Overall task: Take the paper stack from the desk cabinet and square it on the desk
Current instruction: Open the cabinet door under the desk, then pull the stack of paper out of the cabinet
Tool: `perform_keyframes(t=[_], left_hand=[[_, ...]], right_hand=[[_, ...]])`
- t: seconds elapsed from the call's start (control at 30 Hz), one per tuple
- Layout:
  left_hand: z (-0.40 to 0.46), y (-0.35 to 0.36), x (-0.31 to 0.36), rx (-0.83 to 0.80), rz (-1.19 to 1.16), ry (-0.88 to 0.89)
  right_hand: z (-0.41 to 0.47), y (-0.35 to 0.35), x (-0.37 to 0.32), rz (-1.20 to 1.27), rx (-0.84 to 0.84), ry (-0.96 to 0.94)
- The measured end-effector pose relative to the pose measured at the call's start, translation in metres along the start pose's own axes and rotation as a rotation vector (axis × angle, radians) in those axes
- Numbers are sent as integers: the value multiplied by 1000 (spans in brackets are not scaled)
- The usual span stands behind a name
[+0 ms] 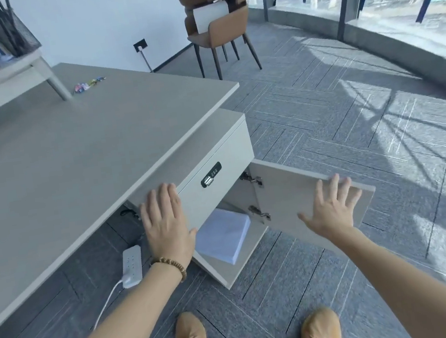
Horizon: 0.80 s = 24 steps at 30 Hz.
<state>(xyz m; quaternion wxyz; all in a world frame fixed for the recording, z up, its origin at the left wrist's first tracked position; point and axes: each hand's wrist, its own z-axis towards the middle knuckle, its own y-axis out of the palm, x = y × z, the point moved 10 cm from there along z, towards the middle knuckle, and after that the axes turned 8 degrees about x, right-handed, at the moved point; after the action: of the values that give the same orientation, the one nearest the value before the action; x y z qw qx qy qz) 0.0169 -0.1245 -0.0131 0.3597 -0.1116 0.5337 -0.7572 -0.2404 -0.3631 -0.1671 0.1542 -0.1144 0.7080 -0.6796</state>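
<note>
A white paper stack (223, 235) lies on the bottom shelf of the desk cabinet (229, 139), under the grey desk (71, 149). The cabinet door (287, 191) stands swung open to the right. My left hand (166, 221) is spread flat with fingers apart, in front of the cabinet's left edge, just left of the stack and holding nothing. My right hand (332, 208) is open against the inner face of the door, fingers reaching its top edge. The stack's left part is hidden behind my left hand.
A drawer front with a combination lock (210, 174) sits above the open compartment. A white power strip (132, 265) with its cable lies on the carpet under the desk. A brown chair (218, 22) stands at the back. Small colourful items (88, 83) lie on the desk's far side.
</note>
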Motion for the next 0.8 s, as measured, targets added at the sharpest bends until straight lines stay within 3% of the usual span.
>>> perform_keyframes(t=[0.17,0.3,0.4,0.53,0.8], left_hand=[[0,0,3,-15,-22,-55],[-5,-8,11,4,-80,-134],[-28,1,43,41,-251,-114],[-71,83,95,-150,-385,-52],[-83,262,81,-478,-566,-471]], right_hand=[[-10,0,-38,150,63,-157],[-24,12,-71,242,-55,-249],[-26,25,-85,257,-107,-251],[-15,58,-104,236,-169,-268],[21,161,-152,239,-301,-295]])
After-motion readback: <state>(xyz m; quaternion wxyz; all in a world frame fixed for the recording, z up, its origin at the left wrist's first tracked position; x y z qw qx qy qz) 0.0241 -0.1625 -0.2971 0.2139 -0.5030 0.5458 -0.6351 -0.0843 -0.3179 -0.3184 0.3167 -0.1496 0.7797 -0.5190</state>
